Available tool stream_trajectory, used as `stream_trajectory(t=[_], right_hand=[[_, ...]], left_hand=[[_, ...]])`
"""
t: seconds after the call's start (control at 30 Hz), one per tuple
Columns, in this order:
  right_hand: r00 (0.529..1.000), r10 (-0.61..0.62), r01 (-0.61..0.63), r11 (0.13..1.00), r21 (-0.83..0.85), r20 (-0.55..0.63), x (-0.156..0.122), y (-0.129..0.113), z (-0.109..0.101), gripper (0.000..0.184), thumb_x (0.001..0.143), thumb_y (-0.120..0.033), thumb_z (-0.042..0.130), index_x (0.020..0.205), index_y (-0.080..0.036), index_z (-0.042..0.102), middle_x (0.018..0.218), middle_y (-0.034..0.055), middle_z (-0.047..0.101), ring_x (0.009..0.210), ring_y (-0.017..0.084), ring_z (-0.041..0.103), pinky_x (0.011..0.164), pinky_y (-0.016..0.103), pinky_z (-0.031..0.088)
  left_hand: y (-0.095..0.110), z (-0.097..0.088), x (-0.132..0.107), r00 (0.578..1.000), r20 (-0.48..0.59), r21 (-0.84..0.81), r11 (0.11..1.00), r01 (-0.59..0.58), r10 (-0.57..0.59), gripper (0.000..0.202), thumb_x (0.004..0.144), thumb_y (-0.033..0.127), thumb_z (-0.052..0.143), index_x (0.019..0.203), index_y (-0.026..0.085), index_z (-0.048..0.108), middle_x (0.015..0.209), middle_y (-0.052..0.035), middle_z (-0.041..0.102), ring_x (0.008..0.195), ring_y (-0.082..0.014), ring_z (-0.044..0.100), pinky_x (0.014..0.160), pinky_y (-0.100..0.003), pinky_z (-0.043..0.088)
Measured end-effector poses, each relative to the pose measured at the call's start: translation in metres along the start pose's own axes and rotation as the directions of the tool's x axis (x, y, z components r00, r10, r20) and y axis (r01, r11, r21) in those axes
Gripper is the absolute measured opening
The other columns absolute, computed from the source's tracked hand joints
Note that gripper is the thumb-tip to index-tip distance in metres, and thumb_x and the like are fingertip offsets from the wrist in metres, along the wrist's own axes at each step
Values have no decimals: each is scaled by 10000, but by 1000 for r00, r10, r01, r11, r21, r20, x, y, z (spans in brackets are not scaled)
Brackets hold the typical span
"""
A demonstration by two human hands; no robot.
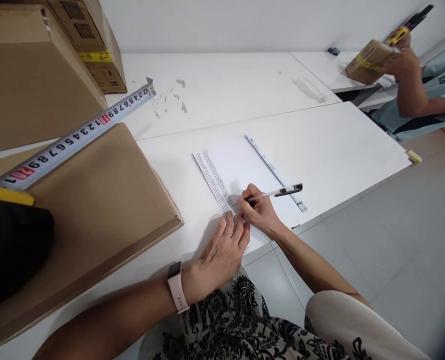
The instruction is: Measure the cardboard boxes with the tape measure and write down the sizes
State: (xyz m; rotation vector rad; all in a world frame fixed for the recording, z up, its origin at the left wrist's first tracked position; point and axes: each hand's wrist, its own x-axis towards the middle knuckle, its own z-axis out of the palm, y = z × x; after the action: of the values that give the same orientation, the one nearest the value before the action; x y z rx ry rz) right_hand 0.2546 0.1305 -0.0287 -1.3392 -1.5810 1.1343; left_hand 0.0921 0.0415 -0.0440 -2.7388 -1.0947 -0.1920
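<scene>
My right hand (259,207) grips a clear-barrelled pen (271,194) with a black cap on its back end. The pen's tip is at a white sheet of paper (230,167) on the table, beside rows of small handwritten figures. Flat on the near edge of the sheet rests my left hand (226,245), its fingers stretched out and close to the pen tip. A pink-banded watch (177,290) is on the left wrist. Along the right part of the paper runs a narrow light-blue strip (275,170) with print on it.
At left, a tape measure (15,240) with its blade (83,132) pulled out lies over a flat cardboard box (105,190). More boxes (30,75) stand behind. Across the white table (342,145), another person's hands (402,60) hold a small carton (368,62) and a yellow tool.
</scene>
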Motion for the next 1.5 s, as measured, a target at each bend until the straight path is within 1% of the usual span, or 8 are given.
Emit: stream_trajectory(t=[1.0, 1.13, 1.23, 1.27, 1.3, 1.37, 1.43, 1.5], right_hand=[[1000, -30, 30, 999, -19, -3, 1, 1, -1, 223, 824, -221, 614, 724, -245, 416, 605, -80, 356, 529, 100, 319, 499, 259, 269], [991, -95, 88, 993, -79, -90, 3, 6, -1, 224, 886, -265, 603, 746, -249, 429, 626, -70, 396, 529, 109, 347, 502, 265, 297], [958, -233, 196, 958, -209, -169, 8, 11, -2, 107, 952, -306, 577, 878, -248, 527, 740, -27, 540, 606, 138, 466, 569, 287, 398], [942, -293, 243, 932, -271, -164, 10, 13, -2, 61, 972, -302, 555, 950, -247, 564, 814, 0, 591, 674, 156, 527, 626, 305, 446], [927, -349, 288, 898, -333, -137, 12, 14, -3, 86, 988, -284, 526, 1027, -245, 592, 901, 29, 628, 764, 178, 579, 697, 328, 485], [905, -420, 350, 821, -451, -62, 14, 17, -4, 223, 1003, -220, 458, 1152, -242, 622, 1053, 82, 654, 949, 227, 622, 830, 382, 519], [901, -434, 366, 755, -544, 3, 16, 21, -4, 336, 993, -160, 411, 1234, -239, 631, 1139, 117, 653, 1048, 268, 611, 884, 425, 527], [898, -439, 369, 704, -607, 37, 17, 27, -2, 411, 978, -128, 395, 1301, -243, 623, 1170, 132, 661, 1065, 295, 597, 888, 452, 535]], left_hand=[[-1, -4, 1, 1000, 7, 5, 1000, 0, 0, 681, 969, 388, 476, 1525, -3, 422, 1534, -260, 516, 1421, -454, 462, 1189, -551, 305], [-3, -3, 2, 1000, 11, -4, 1000, -2, 2, 673, 969, 400, 477, 1521, 16, 432, 1551, -250, 506, 1431, -453, 453, 1188, -550, 306], [-5, -4, 4, 999, 32, -17, 1000, -7, 7, 673, 969, 409, 495, 1518, 23, 440, 1558, -247, 504, 1432, -455, 456, 1173, -551, 327], [-5, -5, 4, 999, 41, -21, 1000, -8, 9, 680, 970, 411, 509, 1522, 20, 437, 1560, -247, 504, 1435, -456, 454, 1171, -549, 333], [-5, -8, 5, 999, 54, -27, 1000, -4, 5, 692, 970, 417, 527, 1527, 18, 432, 1568, -248, 496, 1445, -455, 446, 1173, -544, 336], [-3, -20, 3, 997, 74, -57, 998, 14, -9, 730, 962, 460, 567, 1529, 19, 433, 1586, -252, 476, 1466, -454, 428, 1178, -541, 342], [1, -40, -3, 998, 59, -107, 994, 24, -18, 755, 948, 518, 593, 1517, 42, 452, 1595, -248, 468, 1481, -446, 416, 1189, -545, 343], [3, -70, -14, 999, -34, -165, 986, 15, -21, 701, 945, 511, 601, 1483, 76, 488, 1572, -222, 504, 1482, -419, 425, 1202, -538, 345]])
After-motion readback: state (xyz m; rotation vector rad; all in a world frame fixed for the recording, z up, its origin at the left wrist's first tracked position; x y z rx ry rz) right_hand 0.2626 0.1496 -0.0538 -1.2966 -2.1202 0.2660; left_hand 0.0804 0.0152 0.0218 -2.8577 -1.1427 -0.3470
